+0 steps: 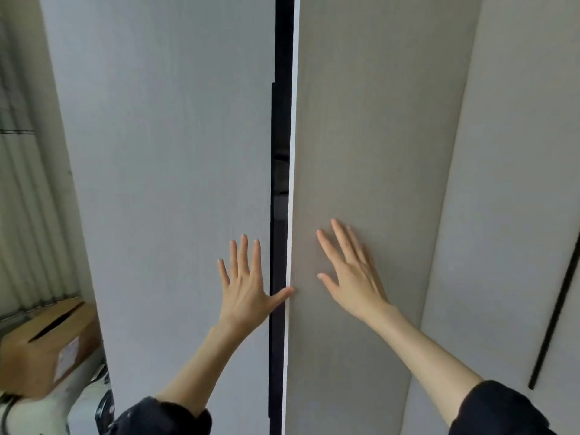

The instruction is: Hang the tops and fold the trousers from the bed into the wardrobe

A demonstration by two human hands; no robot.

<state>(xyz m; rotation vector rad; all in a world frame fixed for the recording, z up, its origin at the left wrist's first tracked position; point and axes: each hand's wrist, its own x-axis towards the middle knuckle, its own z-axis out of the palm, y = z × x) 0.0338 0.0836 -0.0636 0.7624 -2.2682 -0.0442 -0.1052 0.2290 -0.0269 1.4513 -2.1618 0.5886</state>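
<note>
Two tall pale wardrobe doors fill the view. My left hand (244,284) lies flat with fingers spread on the left door (163,152), its thumb reaching across the gap to the white edge of the right door. My right hand (348,271) presses flat with straight fingers on the right door (370,136). A narrow dark gap (281,183) runs between the two doors, and the wardrobe's inside shows only as darkness. No clothes and no bed are in view.
A cardboard box (47,343) sits low at the left beside the wardrobe, with pale curtains (22,199) behind it. Another pale door panel (508,183) with a long black handle (555,315) stands at the right.
</note>
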